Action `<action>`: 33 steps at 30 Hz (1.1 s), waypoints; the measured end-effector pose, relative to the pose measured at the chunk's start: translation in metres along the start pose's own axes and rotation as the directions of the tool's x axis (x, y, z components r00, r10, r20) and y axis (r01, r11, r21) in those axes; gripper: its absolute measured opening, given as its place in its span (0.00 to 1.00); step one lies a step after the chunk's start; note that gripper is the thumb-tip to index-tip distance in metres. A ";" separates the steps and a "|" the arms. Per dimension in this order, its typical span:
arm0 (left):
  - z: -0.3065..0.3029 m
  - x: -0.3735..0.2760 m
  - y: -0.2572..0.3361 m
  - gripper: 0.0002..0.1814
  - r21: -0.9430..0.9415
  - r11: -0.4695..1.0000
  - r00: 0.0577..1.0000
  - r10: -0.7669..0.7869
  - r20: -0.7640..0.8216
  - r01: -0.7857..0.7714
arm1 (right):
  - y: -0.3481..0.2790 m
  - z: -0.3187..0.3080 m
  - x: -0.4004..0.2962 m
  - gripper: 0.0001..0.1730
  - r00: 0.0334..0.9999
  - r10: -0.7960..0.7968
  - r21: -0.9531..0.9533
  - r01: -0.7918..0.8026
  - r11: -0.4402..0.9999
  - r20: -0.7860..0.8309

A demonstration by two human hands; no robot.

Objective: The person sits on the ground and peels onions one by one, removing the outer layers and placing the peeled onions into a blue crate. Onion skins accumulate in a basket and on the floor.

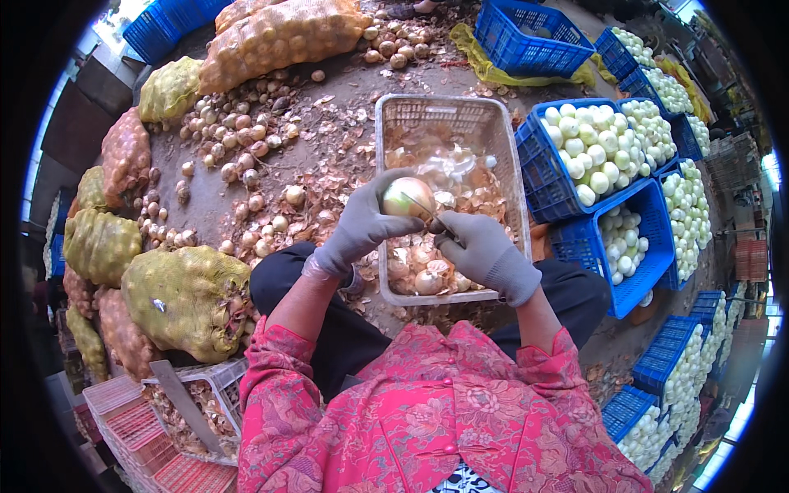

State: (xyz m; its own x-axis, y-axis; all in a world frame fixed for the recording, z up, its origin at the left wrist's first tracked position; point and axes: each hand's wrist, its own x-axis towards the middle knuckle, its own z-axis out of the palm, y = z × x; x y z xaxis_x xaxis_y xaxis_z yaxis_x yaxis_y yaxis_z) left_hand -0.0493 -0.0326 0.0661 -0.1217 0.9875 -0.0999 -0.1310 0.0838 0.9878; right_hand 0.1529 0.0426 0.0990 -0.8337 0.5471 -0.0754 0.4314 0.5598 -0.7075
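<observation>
My left hand, in a grey knit glove, grips a partly peeled onion from its left side. In my gloved right hand is a small knife, its thin blade lying against the onion's face. Both hands are above a pale plastic crate between my knees. Papery skins and unpeeled onions lie inside that crate. Just to its right, a blue crate is heaped with peeled white onions.
Loose unpeeled onions and skins cover the floor to the left. Full mesh sacks line the left side. A blue crate of peeled onions sits lower right, and another blue crate stands beyond. A crate of skins is at lower left.
</observation>
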 end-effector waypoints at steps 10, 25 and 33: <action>-0.004 0.001 -0.011 0.38 -0.528 0.849 0.999 0.038 0.004 -0.030 | 0.087 0.068 -0.050 0.11 0.974 0.217 -0.124 -0.224 0.967 -0.066; 0.002 0.009 -0.029 0.32 -0.515 0.854 0.996 -0.051 0.069 0.079 | 0.026 0.048 -0.021 0.20 0.898 -0.189 -0.428 0.001 0.904 -0.397; 0.008 0.004 -0.027 0.29 -0.465 0.860 0.977 -0.163 0.138 0.209 | 0.035 0.058 -0.012 0.18 0.917 -0.133 -0.599 -0.131 0.790 -0.376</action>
State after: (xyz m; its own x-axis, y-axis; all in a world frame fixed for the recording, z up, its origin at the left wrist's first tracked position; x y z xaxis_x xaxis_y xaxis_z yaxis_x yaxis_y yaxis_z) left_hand -0.0382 -0.0296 0.0401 0.0379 0.9694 -0.2424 -0.5958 0.2167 0.7734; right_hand 0.1581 0.0194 0.0340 -0.6921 0.6612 0.2895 0.6567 0.7432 -0.1277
